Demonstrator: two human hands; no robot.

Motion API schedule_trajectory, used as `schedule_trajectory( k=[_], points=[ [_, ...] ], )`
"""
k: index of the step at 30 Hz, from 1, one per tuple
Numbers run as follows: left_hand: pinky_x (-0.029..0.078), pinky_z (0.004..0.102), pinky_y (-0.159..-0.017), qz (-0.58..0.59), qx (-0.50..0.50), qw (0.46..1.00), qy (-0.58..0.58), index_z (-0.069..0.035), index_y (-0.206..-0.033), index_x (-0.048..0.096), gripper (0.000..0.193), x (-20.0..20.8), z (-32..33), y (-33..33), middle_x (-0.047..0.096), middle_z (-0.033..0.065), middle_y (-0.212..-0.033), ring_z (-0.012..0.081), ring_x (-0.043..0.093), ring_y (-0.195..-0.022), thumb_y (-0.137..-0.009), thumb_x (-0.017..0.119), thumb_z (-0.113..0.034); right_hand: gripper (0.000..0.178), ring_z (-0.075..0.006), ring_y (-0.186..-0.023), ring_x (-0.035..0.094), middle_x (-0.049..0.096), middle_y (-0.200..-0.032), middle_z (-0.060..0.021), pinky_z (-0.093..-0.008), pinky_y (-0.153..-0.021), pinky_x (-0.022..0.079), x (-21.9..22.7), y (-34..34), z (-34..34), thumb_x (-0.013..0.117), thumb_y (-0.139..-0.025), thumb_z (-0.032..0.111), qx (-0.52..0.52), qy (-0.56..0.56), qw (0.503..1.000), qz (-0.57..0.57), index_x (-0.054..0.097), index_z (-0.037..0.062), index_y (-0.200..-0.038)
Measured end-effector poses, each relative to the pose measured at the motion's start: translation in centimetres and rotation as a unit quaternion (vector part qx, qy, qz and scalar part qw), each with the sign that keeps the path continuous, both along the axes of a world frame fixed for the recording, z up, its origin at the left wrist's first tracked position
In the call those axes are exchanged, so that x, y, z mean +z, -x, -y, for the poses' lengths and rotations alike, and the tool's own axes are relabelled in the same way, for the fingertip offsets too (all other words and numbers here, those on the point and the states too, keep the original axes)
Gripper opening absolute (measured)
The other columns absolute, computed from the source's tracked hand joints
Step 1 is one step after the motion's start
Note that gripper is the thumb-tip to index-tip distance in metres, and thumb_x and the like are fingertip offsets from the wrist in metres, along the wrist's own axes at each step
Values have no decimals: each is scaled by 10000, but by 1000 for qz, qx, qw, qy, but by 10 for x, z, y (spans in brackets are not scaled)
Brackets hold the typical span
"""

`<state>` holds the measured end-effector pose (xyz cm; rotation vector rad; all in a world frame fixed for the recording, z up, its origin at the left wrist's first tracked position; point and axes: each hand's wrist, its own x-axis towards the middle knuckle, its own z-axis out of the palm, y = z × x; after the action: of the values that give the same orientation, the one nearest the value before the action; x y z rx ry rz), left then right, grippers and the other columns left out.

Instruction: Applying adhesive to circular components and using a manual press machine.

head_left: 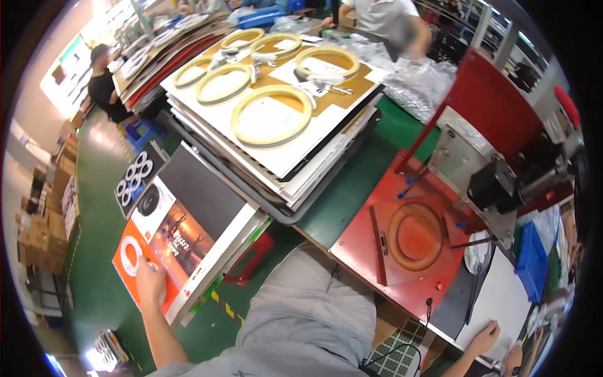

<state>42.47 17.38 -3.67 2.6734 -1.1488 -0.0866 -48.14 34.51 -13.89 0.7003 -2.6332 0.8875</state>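
At the left, my left hand [151,279] rests with curled fingers on an orange-and-white printed board [182,242]. A white ring shape [130,254] lies just beyond the fingertips; I cannot tell whether it is printed or loose. A pale edge shows beside the palm, but what the fingers hold is hidden. Far to the right, my right hand [485,337] is closed on a white sheet [499,298], its fingers small in view. On the red machine bed [358,245] between them sits an orange-brown ring-shaped pad [414,235].
A tall stack of boards [270,163] carries several cream rings [271,116]. A red machine guard [496,100] rises at the right, near a blue bin [531,261]. Another person's hands [512,361] are at the lower right; a person in white [380,19] is across the table.
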Motion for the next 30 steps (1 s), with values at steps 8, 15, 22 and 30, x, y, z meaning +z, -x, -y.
schedule_trajectory(
  k=[8, 15, 22, 30],
  points=[
    [580, 335, -845, -438, -344, 800, 223, 59, -1194, 700, 276, 105, 69, 104, 738, 141, -1102, 219, 723, -971, -920, 726, 42, 432, -329, -1029, 678, 739, -1129, -203, -407, -959, 509, 2, -11, -1, 560, -1103, 368, 1, 40, 999, -3, 699, -33, -1181],
    [608, 401, -907, -360, -683, 553, 313, -24, -1093, 780, 270, 86, 140, 301, 802, 136, -1099, 312, 769, -1014, -834, 858, -18, 375, -313, -936, 676, 733, -1026, -188, -409, -886, 531, 10, -31, 12, 589, -1097, 317, 6, 34, 999, -40, 710, -37, -1109],
    [514, 476, -1105, -227, -784, 523, 245, -20, -1153, 739, 261, 33, 150, 379, 747, 121, -1253, 316, 688, -1198, -898, 745, -76, 371, -273, -937, 685, 746, -1029, -166, -386, -877, 536, 22, -40, 20, 611, -1089, 319, -10, 35, 999, -16, 729, -31, -1115],
    [511, 499, -1135, -218, -766, 555, 239, 17, -1236, 687, 335, 16, 153, 368, 706, 163, -1335, 341, 648, -1297, -912, 714, -62, 400, -251, -918, 665, 743, -1029, -141, -376, -871, 530, 23, -23, 9, 607, -1089, 347, 10, 28, 999, -15, 724, -29, -1164]
  ],
)
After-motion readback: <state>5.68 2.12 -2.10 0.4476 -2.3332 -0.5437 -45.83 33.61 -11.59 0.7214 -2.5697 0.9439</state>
